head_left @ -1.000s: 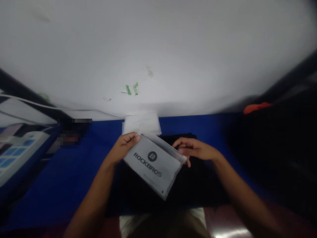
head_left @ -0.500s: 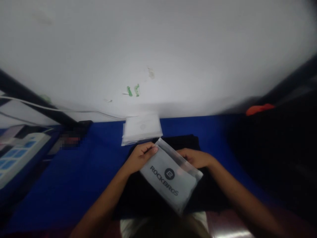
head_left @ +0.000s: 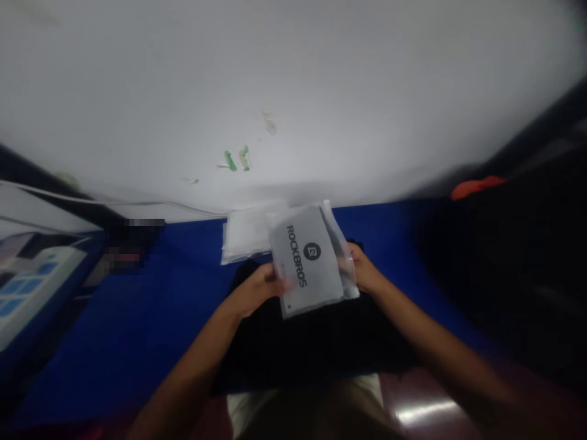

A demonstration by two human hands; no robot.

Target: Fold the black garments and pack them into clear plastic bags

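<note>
Between my two hands is a frosted plastic zip pouch (head_left: 316, 275) printed with ROCKBROS and a round logo, its lettering running downward. My left hand (head_left: 262, 288) is closed on its left edge, thumb over the front. On the other side, my right hand (head_left: 364, 267) grips the clear strip along the pouch's right edge; its fingers are partly hidden behind the plastic. Dark contents fill the strip's lower part, too dim to name. Beneath the pouch lies folded black cloth (head_left: 316, 348).
Similar flat white pouches (head_left: 247, 232) are stacked against the white wall (head_left: 293, 110). A blue cover (head_left: 183, 293) spreads over the table. At left sit a pale tray with blue squares (head_left: 41, 281) and a cable (head_left: 114, 203). Something orange (head_left: 477, 187) tops a dark mass at right.
The pouch has turned clockwise and risen toward the wall, now overlapping the stack. My left hand has moved from its upper corner to its left edge; my right hand is slightly higher.
</note>
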